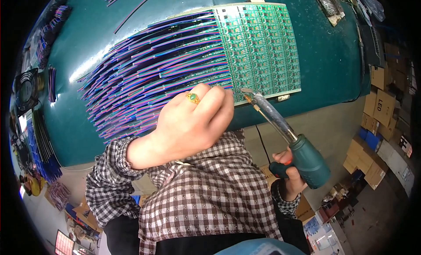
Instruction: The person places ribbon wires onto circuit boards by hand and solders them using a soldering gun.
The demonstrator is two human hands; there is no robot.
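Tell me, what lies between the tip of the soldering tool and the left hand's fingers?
In the head view, only a strip of the green circuit board panel lies between the soldering tool tip and the left hand, at the panel's near edge.

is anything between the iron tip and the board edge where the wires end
Nothing visible. The soldering iron in the right hand has its tip at the circuit board lower edge; the left hand sits beside it on the wires.
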